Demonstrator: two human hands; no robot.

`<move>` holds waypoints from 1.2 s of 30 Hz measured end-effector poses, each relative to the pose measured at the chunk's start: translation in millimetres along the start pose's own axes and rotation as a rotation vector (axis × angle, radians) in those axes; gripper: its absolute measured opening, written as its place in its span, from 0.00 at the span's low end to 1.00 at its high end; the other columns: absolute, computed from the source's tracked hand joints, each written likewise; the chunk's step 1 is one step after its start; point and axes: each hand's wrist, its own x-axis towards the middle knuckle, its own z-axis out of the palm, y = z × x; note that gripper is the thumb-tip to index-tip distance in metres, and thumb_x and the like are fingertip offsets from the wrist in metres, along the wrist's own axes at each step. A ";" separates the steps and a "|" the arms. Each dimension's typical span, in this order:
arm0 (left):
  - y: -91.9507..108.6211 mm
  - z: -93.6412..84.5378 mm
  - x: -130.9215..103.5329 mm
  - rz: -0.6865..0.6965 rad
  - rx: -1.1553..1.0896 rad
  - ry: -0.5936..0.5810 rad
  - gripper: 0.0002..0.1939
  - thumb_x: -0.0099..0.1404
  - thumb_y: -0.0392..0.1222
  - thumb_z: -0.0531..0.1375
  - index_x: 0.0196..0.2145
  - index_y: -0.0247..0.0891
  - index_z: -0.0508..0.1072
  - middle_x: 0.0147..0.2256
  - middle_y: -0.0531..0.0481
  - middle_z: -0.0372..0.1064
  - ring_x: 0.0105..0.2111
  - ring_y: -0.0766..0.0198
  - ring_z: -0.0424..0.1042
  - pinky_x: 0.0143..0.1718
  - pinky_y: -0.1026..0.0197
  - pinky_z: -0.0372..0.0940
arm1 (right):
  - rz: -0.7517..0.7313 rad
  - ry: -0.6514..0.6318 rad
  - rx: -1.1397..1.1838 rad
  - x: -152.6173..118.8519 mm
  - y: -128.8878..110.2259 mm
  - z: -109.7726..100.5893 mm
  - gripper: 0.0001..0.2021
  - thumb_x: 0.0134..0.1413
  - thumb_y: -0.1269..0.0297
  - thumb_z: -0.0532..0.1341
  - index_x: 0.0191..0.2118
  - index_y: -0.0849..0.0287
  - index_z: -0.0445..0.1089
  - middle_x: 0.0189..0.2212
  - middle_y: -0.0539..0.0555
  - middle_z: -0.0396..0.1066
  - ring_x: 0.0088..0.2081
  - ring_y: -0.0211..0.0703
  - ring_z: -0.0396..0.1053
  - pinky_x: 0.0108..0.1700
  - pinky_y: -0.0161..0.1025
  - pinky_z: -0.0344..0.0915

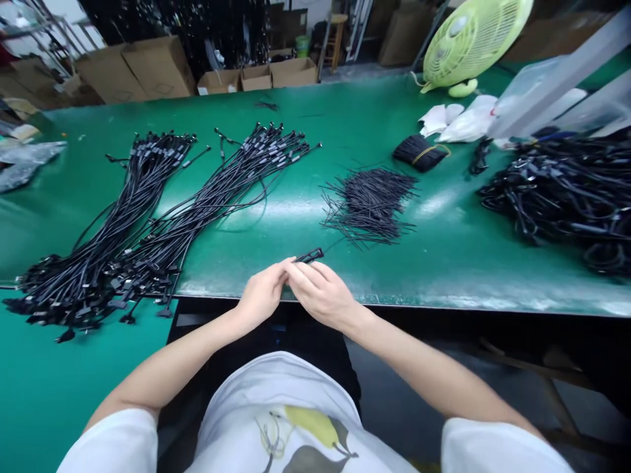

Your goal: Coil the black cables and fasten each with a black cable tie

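My left hand (263, 291) and my right hand (321, 294) meet at the near edge of the green table (473, 263). Both are closed around a small folded black cable (310, 255), whose looped end sticks out past the fingers. Most of it is hidden by my hands. A thin black tie (335, 244) shows just beyond the right fingers. Farther forward lies a loose pile of short black twist ties (374, 203). To the left, two long bundles of straight black cables, a left bundle (142, 174) and a right bundle (221, 187), spread toward the table's near corner.
A banded bundle of black ties (419, 152) lies behind the pile. At the right is a heap of coiled black cables (566, 197). A green fan (473, 43) and crumpled white paper (468, 121) are at the back right. Cardboard boxes (158, 69) stand beyond the table.
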 end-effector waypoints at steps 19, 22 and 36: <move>25.1 -10.4 -23.1 -0.309 -0.551 -0.097 0.12 0.51 0.31 0.54 0.33 0.37 0.73 0.29 0.53 0.67 0.34 0.65 0.63 0.40 0.62 0.58 | -0.284 -0.288 -0.166 43.0 -3.3 -11.9 0.13 0.53 0.82 0.48 0.26 0.63 0.65 0.20 0.54 0.58 0.22 0.41 0.53 0.26 0.41 0.45; 25.4 -7.4 -9.2 -0.181 -0.597 0.073 0.08 0.60 0.39 0.56 0.36 0.38 0.73 0.33 0.51 0.70 0.38 0.61 0.64 0.45 0.58 0.59 | -0.008 -0.285 0.006 55.9 3.6 -2.7 0.10 0.54 0.78 0.51 0.28 0.62 0.67 0.21 0.55 0.63 0.22 0.41 0.57 0.25 0.40 0.45; 2.8 -36.2 -21.9 0.050 -0.070 -0.280 0.26 0.67 0.61 0.50 0.38 0.42 0.81 0.30 0.47 0.68 0.33 0.59 0.65 0.41 0.57 0.60 | 0.507 -0.090 0.563 37.5 4.1 -10.0 0.13 0.63 0.67 0.51 0.27 0.58 0.65 0.25 0.51 0.67 0.27 0.37 0.63 0.31 0.34 0.54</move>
